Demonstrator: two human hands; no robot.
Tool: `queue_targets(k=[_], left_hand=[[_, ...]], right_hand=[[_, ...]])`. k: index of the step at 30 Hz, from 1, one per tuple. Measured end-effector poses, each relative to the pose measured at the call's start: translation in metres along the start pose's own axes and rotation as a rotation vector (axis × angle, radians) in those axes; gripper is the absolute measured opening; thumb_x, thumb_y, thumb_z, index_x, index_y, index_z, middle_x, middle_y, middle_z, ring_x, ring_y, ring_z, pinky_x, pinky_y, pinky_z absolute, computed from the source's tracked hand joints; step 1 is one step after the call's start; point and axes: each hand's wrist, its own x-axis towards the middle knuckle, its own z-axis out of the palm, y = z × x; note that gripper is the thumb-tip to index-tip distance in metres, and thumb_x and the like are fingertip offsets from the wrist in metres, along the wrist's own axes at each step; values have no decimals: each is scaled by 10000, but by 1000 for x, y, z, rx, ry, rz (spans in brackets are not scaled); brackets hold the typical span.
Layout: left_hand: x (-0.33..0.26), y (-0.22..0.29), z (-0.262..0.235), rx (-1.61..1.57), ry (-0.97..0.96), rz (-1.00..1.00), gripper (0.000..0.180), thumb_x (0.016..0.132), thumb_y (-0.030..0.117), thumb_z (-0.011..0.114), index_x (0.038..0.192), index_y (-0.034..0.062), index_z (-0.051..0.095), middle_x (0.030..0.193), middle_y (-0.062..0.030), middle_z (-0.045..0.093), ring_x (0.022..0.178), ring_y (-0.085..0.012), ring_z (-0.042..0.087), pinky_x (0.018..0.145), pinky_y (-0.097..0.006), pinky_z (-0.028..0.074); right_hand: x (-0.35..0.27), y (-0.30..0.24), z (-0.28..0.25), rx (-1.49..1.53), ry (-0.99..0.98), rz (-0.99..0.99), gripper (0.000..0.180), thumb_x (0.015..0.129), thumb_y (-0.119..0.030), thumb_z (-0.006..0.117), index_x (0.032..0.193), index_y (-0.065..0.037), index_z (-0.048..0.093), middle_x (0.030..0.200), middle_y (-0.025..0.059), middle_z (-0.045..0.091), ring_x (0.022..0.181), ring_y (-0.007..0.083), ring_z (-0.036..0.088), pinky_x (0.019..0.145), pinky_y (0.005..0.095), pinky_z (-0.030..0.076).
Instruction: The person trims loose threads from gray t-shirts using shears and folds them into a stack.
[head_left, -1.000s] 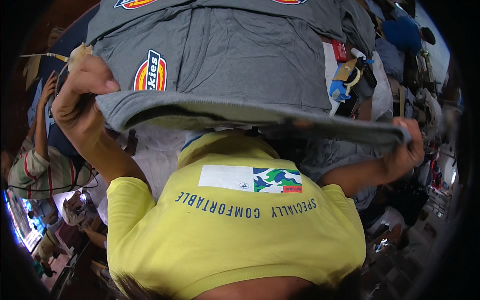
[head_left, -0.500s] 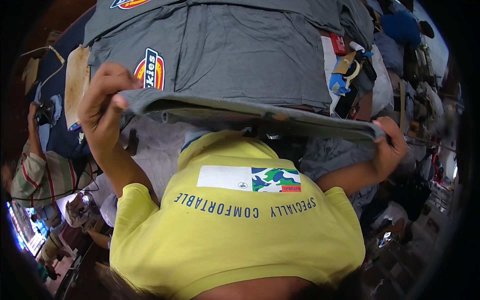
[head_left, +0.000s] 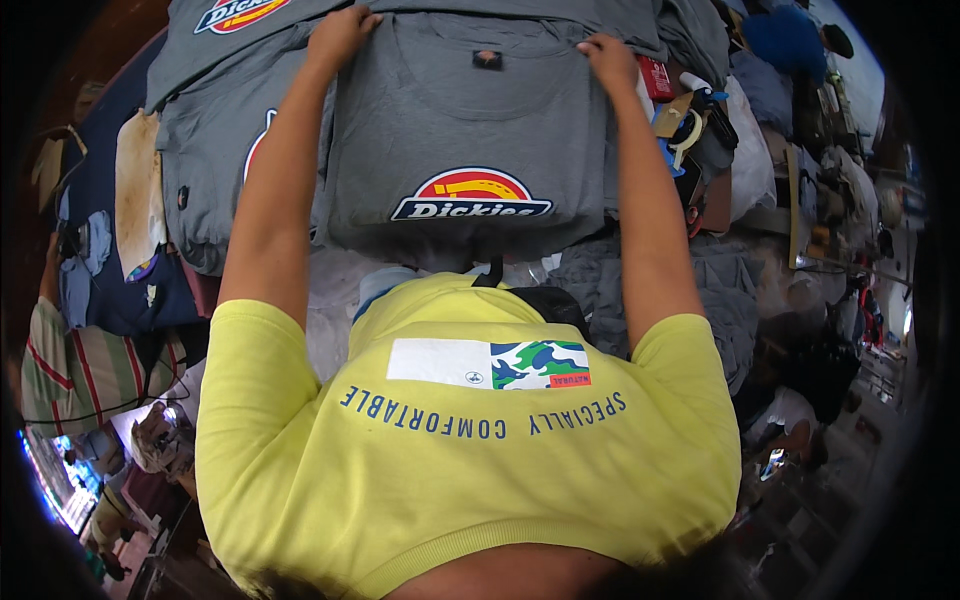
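On top of a stack of grey garments, a grey T-shirt (head_left: 470, 140) with a red, yellow and blue chest emblem lies flat, collar away from the person. Left hand (head_left: 340, 35) and right hand (head_left: 608, 58) each pinch a shoulder corner of it, fingers closed on the cloth. Beside the right forearm lie rolls of tape (head_left: 685, 125); a dark blue garment (head_left: 100, 200) lies well left.

The grey shirt (head_left: 470, 130) covers whatever lies beneath it at upper centre; the clutter (head_left: 800, 180) at upper right is too small to tell.
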Motion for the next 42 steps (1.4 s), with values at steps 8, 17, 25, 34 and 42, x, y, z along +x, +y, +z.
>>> queue_targets(k=[8,17,25,34,42], left_hand=[[-44,-27,39,-51,338,114,346,774,323,617,993,60,563,931,-147,591,898,-314,540,773,-406,423],[-316,-43,-71,-861,-665,-768,137,798,113,613,888,22,565,793,-10,562,704,-85,515,640,-232,424],[-329,-21,-27,-1016,-352,-781,371,742,71,666,1074,10,512,1009,-41,552,938,-115,513,820,-240,398],[-335,-9,-17,-649,-46,-575,253,783,53,622,1006,9,510,868,-12,556,778,-83,529,686,-189,414],[-334,-53,-42,-1099,-107,-625,122,840,45,511,960,61,523,873,19,534,776,-62,507,706,-219,430]], right_hand=[[-53,36,0,193,294,-263,306,772,-298,630,975,-72,595,930,125,609,928,287,551,805,383,422],[-256,110,-92,636,-779,367,265,778,-130,628,999,15,600,855,64,625,767,118,577,701,232,452],[-261,104,-41,685,-875,268,512,703,-101,668,1175,-1,496,1153,96,545,1024,211,515,891,307,388],[-264,109,-35,677,-1058,443,339,700,-25,652,1021,59,579,910,65,633,791,118,566,739,244,441],[-264,120,-44,430,-952,451,301,687,-44,677,959,68,612,816,80,643,693,125,571,672,263,450]])
